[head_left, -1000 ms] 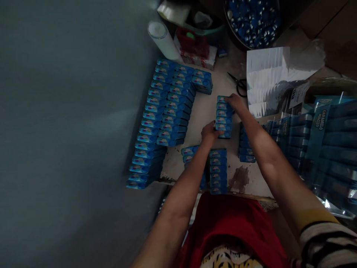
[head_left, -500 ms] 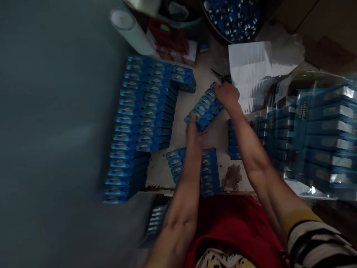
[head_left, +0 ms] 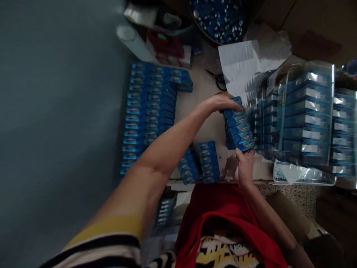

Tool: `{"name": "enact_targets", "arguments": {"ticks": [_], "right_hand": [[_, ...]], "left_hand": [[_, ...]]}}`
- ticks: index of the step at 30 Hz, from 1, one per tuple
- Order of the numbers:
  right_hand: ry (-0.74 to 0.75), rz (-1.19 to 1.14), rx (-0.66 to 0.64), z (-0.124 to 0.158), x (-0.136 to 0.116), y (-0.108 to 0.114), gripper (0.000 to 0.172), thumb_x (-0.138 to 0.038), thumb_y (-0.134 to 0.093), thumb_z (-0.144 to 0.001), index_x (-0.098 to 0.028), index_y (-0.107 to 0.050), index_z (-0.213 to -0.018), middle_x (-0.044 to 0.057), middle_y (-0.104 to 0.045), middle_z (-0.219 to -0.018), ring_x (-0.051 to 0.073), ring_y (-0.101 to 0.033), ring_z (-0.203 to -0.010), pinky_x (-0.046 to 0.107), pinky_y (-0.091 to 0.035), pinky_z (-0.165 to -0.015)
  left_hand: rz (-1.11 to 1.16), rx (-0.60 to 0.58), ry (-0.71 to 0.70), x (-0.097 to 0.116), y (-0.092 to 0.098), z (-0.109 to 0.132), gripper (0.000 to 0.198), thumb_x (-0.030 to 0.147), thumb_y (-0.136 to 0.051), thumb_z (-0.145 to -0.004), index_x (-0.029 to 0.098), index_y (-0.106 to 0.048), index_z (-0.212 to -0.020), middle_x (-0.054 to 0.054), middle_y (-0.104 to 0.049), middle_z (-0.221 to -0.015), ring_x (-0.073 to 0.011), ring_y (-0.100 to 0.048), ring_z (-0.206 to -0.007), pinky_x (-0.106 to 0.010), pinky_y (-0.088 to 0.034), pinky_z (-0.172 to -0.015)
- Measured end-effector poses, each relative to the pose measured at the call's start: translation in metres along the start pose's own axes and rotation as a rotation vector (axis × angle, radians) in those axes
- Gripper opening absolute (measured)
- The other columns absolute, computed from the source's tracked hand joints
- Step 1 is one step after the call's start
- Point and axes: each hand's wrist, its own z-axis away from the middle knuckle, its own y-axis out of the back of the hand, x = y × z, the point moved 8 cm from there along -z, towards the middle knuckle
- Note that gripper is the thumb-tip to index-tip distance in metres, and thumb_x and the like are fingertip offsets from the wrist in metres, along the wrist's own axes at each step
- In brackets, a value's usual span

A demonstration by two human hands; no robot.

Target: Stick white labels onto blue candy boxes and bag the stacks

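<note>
A row of small blue boxes (head_left: pixel 239 128) is squeezed end to end between my two hands at the right of the table. My left hand (head_left: pixel 223 101) reaches across and closes its fingers over the far end. At the near end, my right hand (head_left: pixel 245 167) grips with the thumb against the last box. More blue boxes (head_left: pixel 230 139) stand partly hidden beneath and behind this row. Toward the table's front edge are two short rows of similar boxes, one partly behind my left forearm (head_left: pixel 189 167) and another row (head_left: pixel 209 162) beside it.
Long rows of blue boxes (head_left: pixel 135 118) stand at the left. Clear plastic-wrapped packs (head_left: pixel 306 115) fill the right side, near white sheets (head_left: pixel 237 63). Black scissors (head_left: pixel 220 80), a white roll (head_left: pixel 138 44) and a bowl of blue pieces (head_left: pixel 220 18) lie farther back.
The held row has moved right and turned, from the middle of the table to beside the wrapped packs. My left hand has gone to its far end, my right hand to its near end.
</note>
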Motion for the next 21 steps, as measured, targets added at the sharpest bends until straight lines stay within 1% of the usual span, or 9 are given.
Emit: {"name": "enact_targets", "arguments": {"ticks": [3,5,8,12,15,17,18,19,21], "right_hand": [[-0.046,-0.068,-0.041,-0.007,0.014,0.009,0.056,-0.039,-0.077,-0.079,-0.026,-0.055,-0.129,0.005,-0.072,-0.132,0.019,-0.069,-0.121,0.044,-0.046,-0.120],[-0.143,-0.036,-0.088,-0.008,0.031,0.015,0.060,-0.044,-0.080,-0.078,-0.027,-0.055,-0.130,0.005,-0.073,-0.130,0.021,-0.070,-0.120,0.045,-0.049,-0.116],[-0.294,0.129,-0.159,-0.003,0.059,0.035,0.071,-0.051,-0.083,-0.075,-0.026,-0.054,-0.135,0.009,-0.074,-0.129,0.024,-0.072,-0.117,0.044,-0.055,-0.107],[-0.311,0.434,-0.233,0.009,0.083,0.072,0.062,-0.056,-0.075,-0.073,-0.019,-0.063,-0.122,0.010,-0.078,-0.107,0.026,-0.075,-0.095,0.043,-0.060,-0.088],[-0.261,0.562,-0.284,0.018,0.087,0.080,0.046,-0.055,-0.074,-0.070,-0.017,-0.071,-0.096,0.008,-0.077,-0.088,0.027,-0.071,-0.086,0.043,-0.058,-0.086],[-0.170,0.577,-0.314,0.017,0.077,0.059,0.042,-0.055,-0.072,-0.077,-0.018,-0.074,-0.097,0.009,-0.078,-0.095,0.028,-0.071,-0.094,0.042,-0.056,-0.092],[-0.075,0.590,-0.363,0.014,0.066,0.037,0.042,-0.056,-0.068,-0.085,-0.019,-0.076,-0.101,0.010,-0.079,-0.103,0.027,-0.071,-0.100,0.041,-0.055,-0.096],[0.047,0.613,-0.435,0.011,0.053,0.007,0.042,-0.056,-0.061,-0.093,-0.019,-0.077,-0.108,0.010,-0.079,-0.111,0.026,-0.071,-0.107,0.040,-0.054,-0.101],[0.324,0.743,-0.661,0.005,0.034,-0.067,0.046,-0.054,-0.049,-0.105,-0.021,-0.076,-0.121,0.011,-0.078,-0.127,0.025,-0.069,-0.122,0.039,-0.049,-0.112]], "left_hand": [[-0.078,-0.227,0.029,-0.005,-0.039,-0.028,0.029,0.033,-0.087,-0.071,0.018,-0.079,-0.094,-0.011,-0.079,-0.097,-0.0331,-0.075,-0.098,-0.048,-0.059,-0.091],[-0.074,-0.215,-0.027,-0.010,-0.050,-0.038,0.035,0.038,-0.088,-0.071,0.017,-0.079,-0.097,-0.013,-0.079,-0.101,-0.0347,-0.074,-0.104,-0.049,-0.058,-0.095],[-0.095,-0.039,-0.164,-0.015,-0.048,-0.042,0.057,0.047,-0.094,-0.067,0.014,-0.079,-0.111,-0.018,-0.077,-0.120,-0.0396,-0.066,-0.125,-0.051,-0.051,-0.110],[0.069,0.267,-0.283,-0.033,-0.012,-0.015,0.068,0.049,-0.086,-0.078,0.018,-0.068,-0.136,-0.017,-0.067,-0.146,-0.0361,-0.057,-0.142,-0.047,-0.046,-0.117],[0.210,0.474,-0.179,-0.078,0.012,0.055,0.045,0.045,-0.077,-0.088,0.019,-0.070,-0.124,-0.013,-0.075,-0.125,-0.0293,-0.069,-0.123,-0.042,-0.052,-0.107],[0.313,0.707,-0.029,-0.118,0.007,0.137,0.030,0.043,-0.079,-0.087,0.020,-0.070,-0.105,-0.011,-0.076,-0.109,-0.0260,-0.071,-0.110,-0.040,-0.055,-0.102],[0.408,0.806,0.029,-0.137,-0.008,0.183,0.027,0.043,-0.077,-0.089,0.021,-0.068,-0.101,-0.008,-0.075,-0.106,-0.0238,-0.070,-0.107,-0.038,-0.055,-0.102],[0.521,0.803,0.114,-0.157,-0.036,0.223,0.028,0.044,-0.079,-0.087,0.021,-0.068,-0.096,-0.006,-0.073,-0.100,-0.0219,-0.070,-0.101,-0.035,-0.056,-0.098],[0.806,0.730,0.413,-0.203,-0.110,0.292,0.034,0.042,-0.090,-0.075,0.020,-0.066,-0.087,-0.001,-0.069,-0.087,-0.0187,-0.068,-0.089,-0.031,-0.057,-0.088]]}}
